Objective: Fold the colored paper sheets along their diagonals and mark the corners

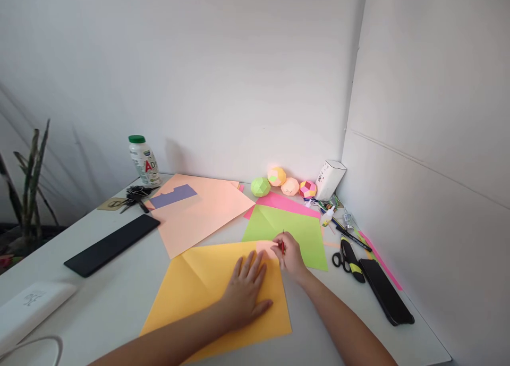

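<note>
My left hand lies flat with its fingers spread on a large yellow-orange paper sheet. At the sheet's top right corner is a small pale peach paper piece, partly hidden by my left fingertips. My right hand is closed around a slim red pencil at the right edge of this piece. The fingers cover most of the pencil, and its point cannot be made out. Beyond my right hand lies a green sheet, with a pink sheet partly under it.
Back left are a peach sheet, a purple paper piece and a white bottle. A black slab lies left. Several paper balls line the wall. Scissors, a cutter and a phone lie right.
</note>
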Available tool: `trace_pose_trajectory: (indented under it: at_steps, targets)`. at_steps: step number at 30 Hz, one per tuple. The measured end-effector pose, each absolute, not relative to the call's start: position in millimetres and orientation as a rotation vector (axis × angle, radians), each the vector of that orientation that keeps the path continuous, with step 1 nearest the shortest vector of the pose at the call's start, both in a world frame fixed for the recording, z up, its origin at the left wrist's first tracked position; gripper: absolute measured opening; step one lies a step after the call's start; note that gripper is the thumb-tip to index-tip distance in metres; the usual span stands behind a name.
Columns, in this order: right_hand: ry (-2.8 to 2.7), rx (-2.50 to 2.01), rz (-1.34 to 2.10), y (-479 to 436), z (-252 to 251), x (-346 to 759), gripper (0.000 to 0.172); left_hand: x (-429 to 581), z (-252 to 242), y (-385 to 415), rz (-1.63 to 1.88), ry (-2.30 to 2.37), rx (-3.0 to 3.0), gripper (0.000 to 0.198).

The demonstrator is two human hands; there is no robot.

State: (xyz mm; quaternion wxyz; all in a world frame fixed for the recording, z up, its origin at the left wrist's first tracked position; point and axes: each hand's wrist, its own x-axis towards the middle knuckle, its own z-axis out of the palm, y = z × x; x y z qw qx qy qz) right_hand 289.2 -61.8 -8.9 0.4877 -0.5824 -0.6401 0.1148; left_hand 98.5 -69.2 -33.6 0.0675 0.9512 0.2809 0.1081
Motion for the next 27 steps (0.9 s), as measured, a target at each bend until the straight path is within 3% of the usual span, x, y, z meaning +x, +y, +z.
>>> trace_pose_trajectory:
  at_steps: [4,9,15,19,24,27]
  targets:
    - [-1.463,-1.397,0.212,-33.6,-8.3,289.8,0.013,103.0,-32.3,-50.4,0.427,0.934,2.865,0.079]
    - [-1.380,-1.403,0.216,-30.6,6.5,306.6,0.011,100.4,-32.5,-43.2,0.560,1.008,2.809,0.061]
    - [-1.577,-1.433,0.623,-92.2,9.3,317.3,0.018,94.7,-27.8,-36.5,0.707,0.955,2.642,0.026]
    - [-1.662,-1.466,0.717,-127.2,1.1,302.3,0.016,89.9,-30.2,-28.6,0.779,0.939,2.509,0.029]
    - [-1.709,-1.464,0.645,-132.0,-7.8,286.1,0.006,84.6,-26.9,-30.6,0.759,0.814,2.513,0.018]
    - [-1.759,-1.431,0.588,-131.4,-12.5,281.8,0.003,84.4,-21.5,-36.4,0.682,0.650,2.585,0.023]
